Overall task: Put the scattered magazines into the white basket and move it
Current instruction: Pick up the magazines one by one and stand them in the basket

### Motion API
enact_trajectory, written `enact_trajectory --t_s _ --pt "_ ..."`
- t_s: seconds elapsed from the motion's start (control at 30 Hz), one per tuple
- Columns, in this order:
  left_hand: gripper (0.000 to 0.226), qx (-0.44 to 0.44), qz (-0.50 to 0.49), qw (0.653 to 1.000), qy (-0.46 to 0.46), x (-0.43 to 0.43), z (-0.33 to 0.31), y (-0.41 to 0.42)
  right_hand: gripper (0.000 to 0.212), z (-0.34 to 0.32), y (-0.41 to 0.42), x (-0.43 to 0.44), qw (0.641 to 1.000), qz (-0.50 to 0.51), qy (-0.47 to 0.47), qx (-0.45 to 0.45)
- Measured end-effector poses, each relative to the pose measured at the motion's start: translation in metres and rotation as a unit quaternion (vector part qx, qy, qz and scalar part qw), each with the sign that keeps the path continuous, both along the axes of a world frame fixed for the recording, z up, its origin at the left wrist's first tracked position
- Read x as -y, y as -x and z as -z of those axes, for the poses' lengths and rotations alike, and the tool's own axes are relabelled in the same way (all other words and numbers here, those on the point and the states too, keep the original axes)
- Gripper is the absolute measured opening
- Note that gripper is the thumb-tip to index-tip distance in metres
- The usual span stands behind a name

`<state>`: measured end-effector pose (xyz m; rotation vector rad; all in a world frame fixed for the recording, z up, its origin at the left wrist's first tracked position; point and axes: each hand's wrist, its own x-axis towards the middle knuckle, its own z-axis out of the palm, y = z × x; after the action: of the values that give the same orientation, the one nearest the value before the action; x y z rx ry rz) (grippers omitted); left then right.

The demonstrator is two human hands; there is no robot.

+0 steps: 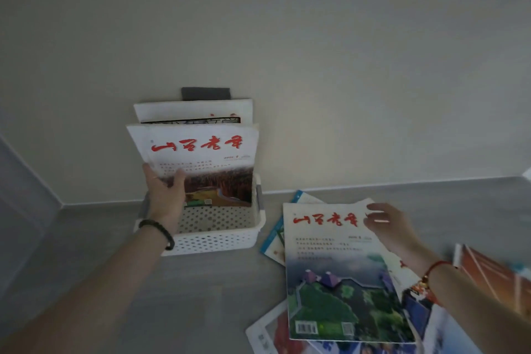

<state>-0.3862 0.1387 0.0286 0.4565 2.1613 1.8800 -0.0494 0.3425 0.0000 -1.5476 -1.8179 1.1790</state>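
Nearest me, a loose pile of glossy magazines is lying on the grey floor. On top, a red-titled magazine with a green hillside cover is lying flat, face up. My right hand is sitting at its top right corner, fingers spread over the edge. It's blurred, so I can't tell grip from touch. Further out, the white perforated plastic basket is standing on the floor against the cream wall, just left of the pile. My left hand is pinching the lower left corner of a red-titled magazine with an autumn field cover, thumb on front, holding it upright inside the basket. Behind it, other white-covered magazines are standing in the basket too.
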Motion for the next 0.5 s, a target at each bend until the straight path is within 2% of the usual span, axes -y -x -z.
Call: enact_trajectory --t_s 0.17,0.27,0.37,0.5 --pt "0.092 0.158 -0.006 0.987 -0.03 -0.024 -0.037 0.021 0.031 0.007 -0.025 0.006 1.0 -0.014 0.016 -0.006" --pt "0.092 0.217 0.009 0.976 -0.033 -0.035 -0.059 0.026 0.032 -0.001 -0.016 0.013 0.999 -0.031 0.027 -0.014" --pt "0.099 0.203 -0.01 0.979 -0.027 -0.039 -0.063 0.029 0.036 -0.018 0.013 0.03 0.995 -0.1 0.029 -0.015" --pt "0.095 0.12 -0.023 0.993 -0.002 -0.037 -0.054 0.036 0.049 -0.042 0.091 0.052 0.978 -0.206 0.016 -0.042"
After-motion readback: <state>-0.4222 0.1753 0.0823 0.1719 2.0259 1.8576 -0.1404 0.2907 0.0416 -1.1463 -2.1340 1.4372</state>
